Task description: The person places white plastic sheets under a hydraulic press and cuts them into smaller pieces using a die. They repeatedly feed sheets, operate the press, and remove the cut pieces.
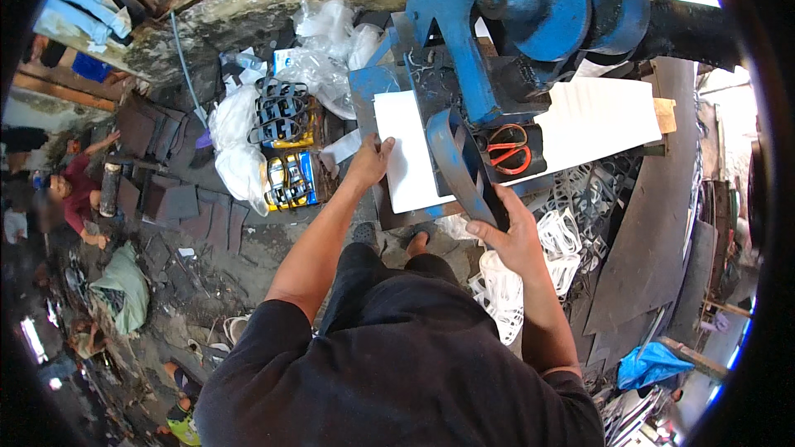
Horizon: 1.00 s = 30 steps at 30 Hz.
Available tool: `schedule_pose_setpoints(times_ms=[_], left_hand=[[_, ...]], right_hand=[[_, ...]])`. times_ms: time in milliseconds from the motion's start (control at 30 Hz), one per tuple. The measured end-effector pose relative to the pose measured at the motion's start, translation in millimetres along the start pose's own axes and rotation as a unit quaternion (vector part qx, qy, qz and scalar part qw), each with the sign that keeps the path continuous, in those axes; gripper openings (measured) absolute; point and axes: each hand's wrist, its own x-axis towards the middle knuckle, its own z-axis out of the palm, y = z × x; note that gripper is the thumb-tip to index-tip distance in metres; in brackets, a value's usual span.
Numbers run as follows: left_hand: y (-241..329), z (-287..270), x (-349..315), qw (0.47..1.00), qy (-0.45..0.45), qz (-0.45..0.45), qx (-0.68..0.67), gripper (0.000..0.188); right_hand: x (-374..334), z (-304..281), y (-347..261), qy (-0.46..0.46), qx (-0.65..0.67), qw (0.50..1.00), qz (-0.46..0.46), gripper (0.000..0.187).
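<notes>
A white sheet [404,157] lies across the bed of a blue press [464,74]. My left hand [371,164] is at the sheet's left edge, thumb on top and fingers closed at the border. Standing on the sheet is a blue, worn metal cutting die [451,157], a long narrow band bent into a loop. My right hand [512,236] is closed round the die's near right end, with its fingertips partly hidden behind it. Scissors with orange handles [509,157] lie right of the die, on a dark block under the press head.
White cut-out straps [559,244] are heaped below the press on the right. Dark sheets [642,240] lean further right. Plastic bags [236,136] and yellow-blue boxes with black straps [290,180] stand on the left. A person [79,190] sits at the far left.
</notes>
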Motion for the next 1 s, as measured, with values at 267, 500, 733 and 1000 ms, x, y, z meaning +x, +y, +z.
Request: schedule_pose_setpoints(times_ms=[267, 500, 733, 1000], left_hand=[[19, -63, 96, 0.957, -0.012, 0.261, 0.123, 0.061], [47, -48, 127, 0.907, -0.17, 0.251, 0.292, 0.073], [54, -41, 113, 0.903, -0.172, 0.184, 0.348, 0.081], [40, -42, 96, 0.944, -0.02, 0.179, 0.278, 0.076]], right_hand=[[-47, 40, 7, -0.249, -0.007, 0.964, 0.095, 0.062], [20, 59, -3, -0.458, -0.359, 0.781, 0.227, 0.054], [61, 58, -24, -0.41, -0.421, 0.783, 0.202, 0.053], [49, 57, -26, -0.415, -0.395, 0.788, 0.225, 0.053]])
